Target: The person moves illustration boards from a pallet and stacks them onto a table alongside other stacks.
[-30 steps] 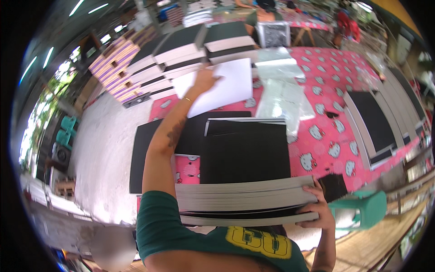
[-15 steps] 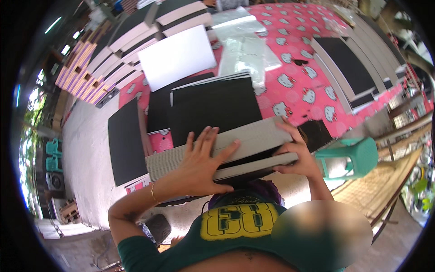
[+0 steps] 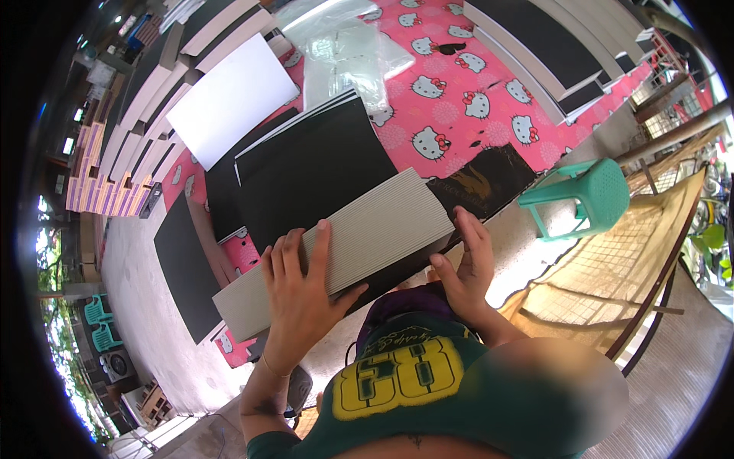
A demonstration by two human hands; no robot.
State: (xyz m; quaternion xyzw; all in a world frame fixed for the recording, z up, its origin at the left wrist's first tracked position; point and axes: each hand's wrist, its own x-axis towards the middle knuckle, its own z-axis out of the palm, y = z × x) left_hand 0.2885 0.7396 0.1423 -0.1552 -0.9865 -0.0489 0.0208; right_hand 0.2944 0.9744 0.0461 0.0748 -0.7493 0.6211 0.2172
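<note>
A thick stack of grey boards [image 3: 367, 229] stands on edge at the table's near side, its ridged edges facing up and a black face turned toward me. My left hand [image 3: 294, 294] spans the left part of this stack, fingers spread over the edges and thumb against the near black side. At its right end is my right hand [image 3: 470, 268], fingers and thumb apart; whether it touches the boards I cannot tell. Just beyond lie black sheets [image 3: 313, 164] in an uneven pile with white edges showing. Another black-faced stack [image 3: 183, 271] rests to the left.
A white sheet [image 3: 233, 99] and clear plastic bags [image 3: 344, 65] lie farther back on the pink patterned tablecloth [image 3: 428, 115]. Black-and-grey stacks [image 3: 539, 46] occupy the far right, others [image 3: 157, 84] the far left. A green stool [image 3: 585, 199] stands right of the table.
The slab that was split off on the near side no longer shows apart from the stack. My right hand has loosened from the boards. The view has shifted and turned.
</note>
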